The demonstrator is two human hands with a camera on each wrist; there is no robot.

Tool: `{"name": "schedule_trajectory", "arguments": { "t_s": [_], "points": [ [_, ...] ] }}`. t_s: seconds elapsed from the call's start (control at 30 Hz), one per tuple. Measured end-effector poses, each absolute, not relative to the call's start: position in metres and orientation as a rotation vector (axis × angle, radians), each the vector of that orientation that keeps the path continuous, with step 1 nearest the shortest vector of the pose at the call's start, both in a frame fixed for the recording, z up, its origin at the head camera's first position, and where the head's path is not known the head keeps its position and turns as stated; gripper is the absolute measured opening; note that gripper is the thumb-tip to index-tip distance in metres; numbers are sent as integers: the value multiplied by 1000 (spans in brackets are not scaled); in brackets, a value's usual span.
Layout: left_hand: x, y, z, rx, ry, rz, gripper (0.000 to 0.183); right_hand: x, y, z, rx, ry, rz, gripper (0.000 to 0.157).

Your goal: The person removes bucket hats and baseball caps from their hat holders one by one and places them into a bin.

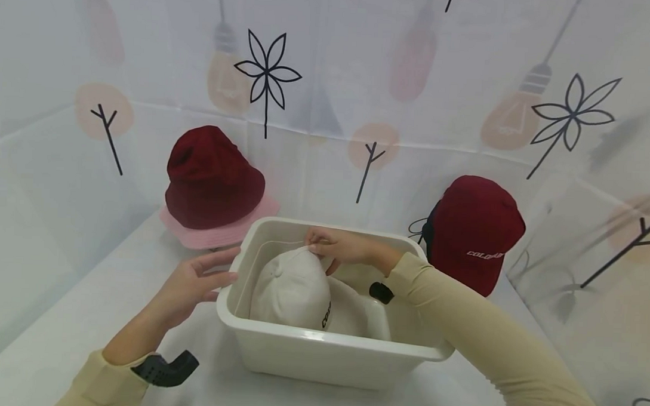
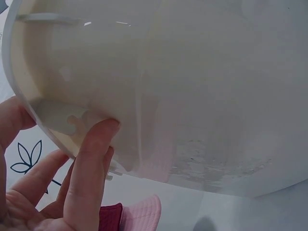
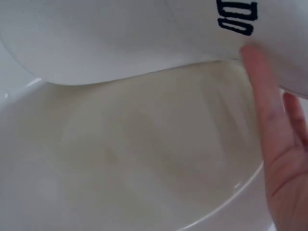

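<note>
A cream plastic bin (image 1: 330, 361) stands in front of me with a white baseball cap (image 1: 295, 285) inside, dark lettering on its front and its brim toward the right. My right hand (image 1: 336, 245) reaches over the bin and pinches the cap's upper far edge. In the right wrist view, one finger (image 3: 262, 96) lies against the cap near the letters and another shows behind its edge. Outside the bin, my left hand (image 1: 184, 288) touches the left rim and wall with straight, spread fingers. In the left wrist view a fingertip (image 2: 103, 132) overlaps the bin's outer wall.
At the back left, a dark red bucket hat (image 1: 212, 187) with a pink brim (image 1: 222, 229) sits on the white table (image 1: 179, 371). Behind the bin's right side stands a dark red cap (image 1: 477, 226) with white lettering. A printed white curtain (image 1: 318, 95) encloses the table.
</note>
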State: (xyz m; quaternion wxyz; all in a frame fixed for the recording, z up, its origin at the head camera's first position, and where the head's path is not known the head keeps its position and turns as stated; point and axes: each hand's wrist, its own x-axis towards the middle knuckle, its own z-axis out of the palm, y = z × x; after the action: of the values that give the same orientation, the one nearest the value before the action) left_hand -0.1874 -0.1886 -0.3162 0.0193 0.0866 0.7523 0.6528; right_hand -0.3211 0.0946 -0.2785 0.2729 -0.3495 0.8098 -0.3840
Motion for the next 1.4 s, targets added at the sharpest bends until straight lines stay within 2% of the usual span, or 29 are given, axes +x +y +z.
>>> {"name": "schedule_trajectory", "arguments": {
  "t_s": [0.17,0.37,0.47,0.7,1.07,1.4],
  "points": [
    [-188,-188,-316,280,2337,2025,58,-321,93,-283,-977,2276,-981,16],
    [-188,-189,-317,286,2335,2028,58,-321,95,-282,-1035,2272,-965,31],
    [-188,-189,-317,281,2336,2025,58,-319,98,-279,-1075,2287,-920,30],
    [-187,-190,-317,259,2346,2018,58,-313,106,-271,-1360,2240,-696,26],
    [-188,-191,-317,254,2341,2007,60,-301,102,-272,-1321,2126,-602,46],
    [-188,-190,-317,242,2345,2007,60,-298,80,-289,-1444,2165,-448,49]
  ]
}}
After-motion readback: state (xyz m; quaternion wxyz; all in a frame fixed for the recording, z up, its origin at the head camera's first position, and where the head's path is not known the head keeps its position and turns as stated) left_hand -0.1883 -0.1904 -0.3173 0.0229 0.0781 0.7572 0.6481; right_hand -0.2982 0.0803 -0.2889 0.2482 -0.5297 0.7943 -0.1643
